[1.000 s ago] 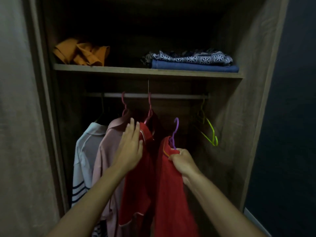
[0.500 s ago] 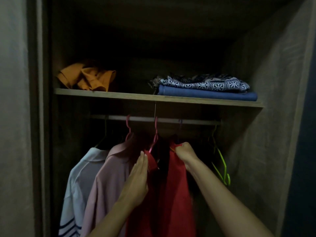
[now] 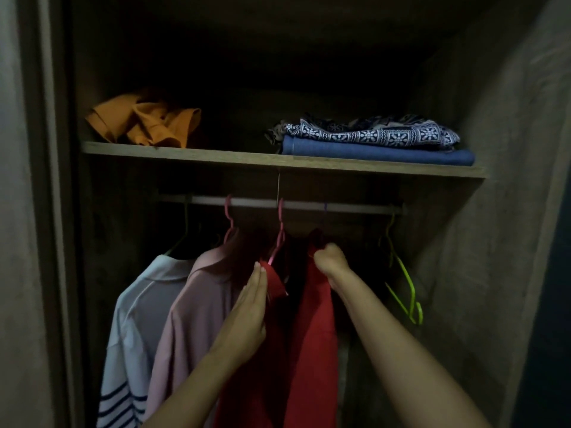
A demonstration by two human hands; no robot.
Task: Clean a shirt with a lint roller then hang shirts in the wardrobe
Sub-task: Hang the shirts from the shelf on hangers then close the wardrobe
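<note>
- Head view: a person reaches both bare arms into a dim wooden wardrobe [image 3: 509, 180], where shirts hang from a pale rail [image 3: 247, 201] under a single shelf [image 3: 216, 156].
- The right hand [image 3: 332, 261] is closed in a fist around the top of a red shirt [image 3: 315, 329] at its collar; the purple hanger hook [image 3: 325, 208] above it is barely visible at the rail (too dark to tell whether it rests on it).
- The left hand [image 3: 248, 316] is flat, fingers straight and together, pressed edge-on against a second red shirt [image 3: 275, 279] that hangs on a pink hanger [image 3: 279, 233].
- Left of it hang a pink shirt [image 3: 191, 310] and a white shirt with dark stripes [image 3: 136, 335].
- Empty lime-green hangers [image 3: 404, 282] dangle at the right end of the rail, apart from the shirts.
- On the shelf lie a crumpled orange garment [image 3: 145, 122] at left and, at right, a patterned blue-and-white cloth [image 3: 370, 132] stacked on a folded blue one [image 3: 380, 154].
</note>
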